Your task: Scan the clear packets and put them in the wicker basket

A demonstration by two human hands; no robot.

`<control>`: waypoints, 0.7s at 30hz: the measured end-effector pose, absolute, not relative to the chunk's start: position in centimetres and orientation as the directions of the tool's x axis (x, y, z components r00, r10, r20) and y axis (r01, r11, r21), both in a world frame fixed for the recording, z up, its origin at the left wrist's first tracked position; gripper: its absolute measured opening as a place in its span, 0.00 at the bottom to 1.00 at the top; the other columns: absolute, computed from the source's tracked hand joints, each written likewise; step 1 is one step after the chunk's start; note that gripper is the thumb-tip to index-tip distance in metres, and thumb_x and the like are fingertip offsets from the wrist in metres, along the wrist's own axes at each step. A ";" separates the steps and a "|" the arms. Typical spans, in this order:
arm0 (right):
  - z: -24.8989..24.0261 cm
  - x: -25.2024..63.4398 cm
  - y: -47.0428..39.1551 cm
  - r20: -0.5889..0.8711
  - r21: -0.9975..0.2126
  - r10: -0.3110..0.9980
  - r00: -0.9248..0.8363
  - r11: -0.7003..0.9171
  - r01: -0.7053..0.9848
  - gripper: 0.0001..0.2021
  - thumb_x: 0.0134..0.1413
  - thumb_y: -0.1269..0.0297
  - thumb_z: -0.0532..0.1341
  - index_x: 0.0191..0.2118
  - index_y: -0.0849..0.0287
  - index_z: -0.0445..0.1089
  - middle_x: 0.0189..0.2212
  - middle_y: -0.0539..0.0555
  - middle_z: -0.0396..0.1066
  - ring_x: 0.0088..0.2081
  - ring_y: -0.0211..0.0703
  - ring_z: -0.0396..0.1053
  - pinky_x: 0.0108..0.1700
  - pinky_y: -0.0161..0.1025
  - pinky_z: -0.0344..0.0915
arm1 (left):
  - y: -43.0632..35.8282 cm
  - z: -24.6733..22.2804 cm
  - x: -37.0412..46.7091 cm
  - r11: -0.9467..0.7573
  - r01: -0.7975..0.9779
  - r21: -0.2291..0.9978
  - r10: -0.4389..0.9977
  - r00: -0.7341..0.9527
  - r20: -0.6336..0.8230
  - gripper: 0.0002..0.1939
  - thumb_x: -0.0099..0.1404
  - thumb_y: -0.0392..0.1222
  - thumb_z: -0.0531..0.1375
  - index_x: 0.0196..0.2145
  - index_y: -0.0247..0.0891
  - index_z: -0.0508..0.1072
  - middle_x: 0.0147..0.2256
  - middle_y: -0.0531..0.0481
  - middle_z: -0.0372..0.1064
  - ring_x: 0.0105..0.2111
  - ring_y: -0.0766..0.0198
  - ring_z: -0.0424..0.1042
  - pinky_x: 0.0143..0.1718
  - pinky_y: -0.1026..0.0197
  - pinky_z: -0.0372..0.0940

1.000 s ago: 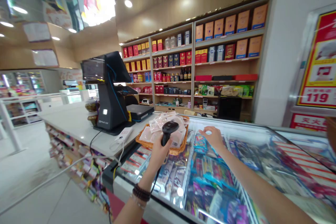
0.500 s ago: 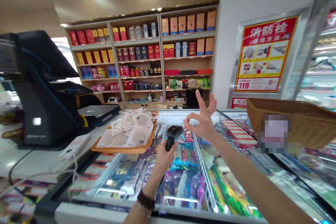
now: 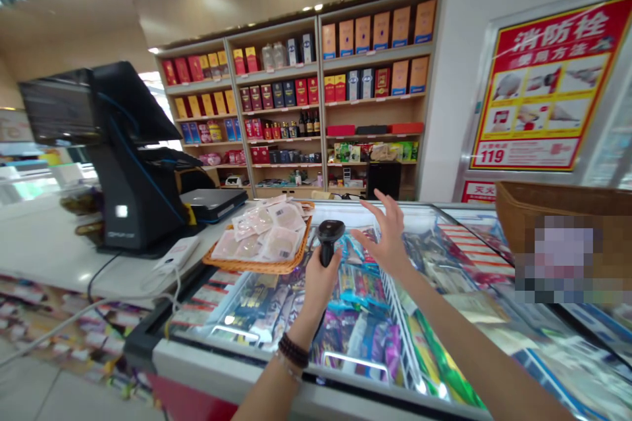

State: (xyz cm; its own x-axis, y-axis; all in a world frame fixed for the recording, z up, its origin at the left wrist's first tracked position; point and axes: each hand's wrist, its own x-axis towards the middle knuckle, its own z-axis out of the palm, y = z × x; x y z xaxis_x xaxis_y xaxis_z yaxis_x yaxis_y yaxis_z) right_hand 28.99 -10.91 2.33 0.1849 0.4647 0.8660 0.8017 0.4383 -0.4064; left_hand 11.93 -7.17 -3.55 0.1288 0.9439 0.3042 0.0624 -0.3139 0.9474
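In front of me, my left hand [image 3: 320,279] is wrapped round the handle of a black barcode scanner [image 3: 330,231], its head pointing up and away. To its right, my right hand [image 3: 386,237] is raised in the air with fingers apart and nothing in them. Both hands are above the glass-topped freezer [image 3: 276,358], where packaged ice creams [image 3: 363,286] lie in wire baskets. Left of the scanner, a shallow wicker tray [image 3: 257,268] holds several flat pale packets [image 3: 281,242] with barcode labels.
A black checkout terminal [image 3: 133,164] stands on the white counter [image 3: 64,230] at left, beside a flat dark device [image 3: 212,200] and white cables. A brown basket [image 3: 513,207] sits at right. Shelves of boxed goods [image 3: 281,95] and a red poster [image 3: 548,89] are behind.
My right hand has gone from thumb and forefinger touching to fingers apart. The view has turned left, so the scene sits further right. My left hand keeps hold of the scanner.
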 end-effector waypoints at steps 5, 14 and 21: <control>-3.7 25.4 -9.5 0.441 -0.897 0.849 0.291 0.404 0.182 0.35 0.48 0.32 0.70 0.56 0.51 0.77 0.58 0.61 0.77 0.62 0.64 0.72 0.64 0.61 0.66 | -7.9 -2.6 12.9 -0.443 0.035 0.896 0.884 0.184 0.430 0.28 0.63 0.47 0.64 0.59 0.36 0.69 0.49 0.38 0.77 0.52 0.48 0.76 0.55 0.49 0.70; -2.7 24.3 -10.7 0.296 -0.875 0.848 0.439 0.425 -0.231 0.26 0.45 0.42 0.75 0.46 0.51 0.78 0.42 0.54 0.83 0.50 0.58 0.80 0.48 0.49 0.79 | -7.6 -2.9 13.5 -0.665 0.079 0.743 0.616 0.620 0.485 0.57 0.56 0.43 0.69 0.77 0.33 0.49 0.70 0.27 0.52 0.73 0.33 0.49 0.75 0.33 0.41; 0.0 29.8 -13.3 0.291 -0.771 0.735 0.613 0.559 -0.304 0.29 0.42 0.44 0.77 0.48 0.51 0.73 0.27 0.45 0.75 0.23 0.40 0.72 0.26 0.38 0.73 | -0.2 1.9 9.6 -0.749 0.271 0.604 0.657 0.415 0.629 0.35 0.66 0.43 0.64 0.69 0.38 0.65 0.65 0.33 0.62 0.68 0.43 0.60 0.72 0.41 0.52</control>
State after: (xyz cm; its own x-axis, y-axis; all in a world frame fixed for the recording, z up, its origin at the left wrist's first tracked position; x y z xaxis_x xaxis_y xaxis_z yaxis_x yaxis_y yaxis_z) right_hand 29.80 -13.29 0.01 0.6128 0.7348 0.2908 -0.3041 0.5590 -0.7714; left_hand 9.60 -0.16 1.87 0.4152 0.6572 0.6290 0.2712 -0.7494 0.6040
